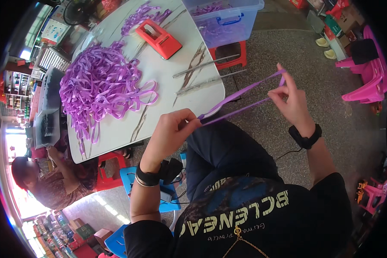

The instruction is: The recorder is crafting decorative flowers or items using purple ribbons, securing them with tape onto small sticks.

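Observation:
A purple ribbon loop, like a lanyard strap (241, 91), is stretched between my hands over my lap, just off the table's near right corner. My left hand (173, 131) pinches one end between thumb and fingers, where a darker piece shows. At the other end, my right hand (291, 98) holds the loop, its index finger raised inside the ribbon and its thumb closed against the other fingers. A large tangled heap of the same purple straps (101, 84) lies on the white marbled table (159, 122) to the left of my hands.
On the table are a red tape dispenser (161, 39), a smaller strap pile (142, 17) and two thin metal rods (206, 66) jutting past the edge. A clear plastic bin (225, 26) stands on a red stool (231, 53). Another person (58, 185) sits at the left.

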Motion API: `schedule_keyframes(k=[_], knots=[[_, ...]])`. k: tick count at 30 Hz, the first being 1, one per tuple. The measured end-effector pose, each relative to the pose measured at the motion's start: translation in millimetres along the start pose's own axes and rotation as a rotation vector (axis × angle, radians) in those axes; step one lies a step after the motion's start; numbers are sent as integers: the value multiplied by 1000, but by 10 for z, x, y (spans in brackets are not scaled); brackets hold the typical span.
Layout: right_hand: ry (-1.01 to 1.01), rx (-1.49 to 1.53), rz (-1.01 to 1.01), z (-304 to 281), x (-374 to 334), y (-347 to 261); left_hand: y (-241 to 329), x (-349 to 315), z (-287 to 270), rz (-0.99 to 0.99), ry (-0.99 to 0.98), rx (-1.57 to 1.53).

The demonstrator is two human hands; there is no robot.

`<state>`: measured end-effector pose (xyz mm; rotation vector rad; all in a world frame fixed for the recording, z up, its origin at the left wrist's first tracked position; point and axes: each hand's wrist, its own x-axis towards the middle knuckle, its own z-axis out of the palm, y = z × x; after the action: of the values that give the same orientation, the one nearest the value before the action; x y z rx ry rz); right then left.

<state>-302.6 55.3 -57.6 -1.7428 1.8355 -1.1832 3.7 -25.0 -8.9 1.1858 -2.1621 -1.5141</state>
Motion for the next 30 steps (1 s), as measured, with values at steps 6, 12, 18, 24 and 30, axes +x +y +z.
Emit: schedule_keyframes(k=[6,12,18,24,30], knots=[[206,12,-292,-68,88,-339,84,43,79,208,387,322],[301,176,-374,-52,14,-403,178,157,111,606,642,559],[223,504,-177,72,46,-460,295,203,147,750,592,789],[-38,560,-248,217,191,-499,478,237,180,895,549,915],[-368,802,-35,246,226,-673,541,228,143,1000,491,1104]])
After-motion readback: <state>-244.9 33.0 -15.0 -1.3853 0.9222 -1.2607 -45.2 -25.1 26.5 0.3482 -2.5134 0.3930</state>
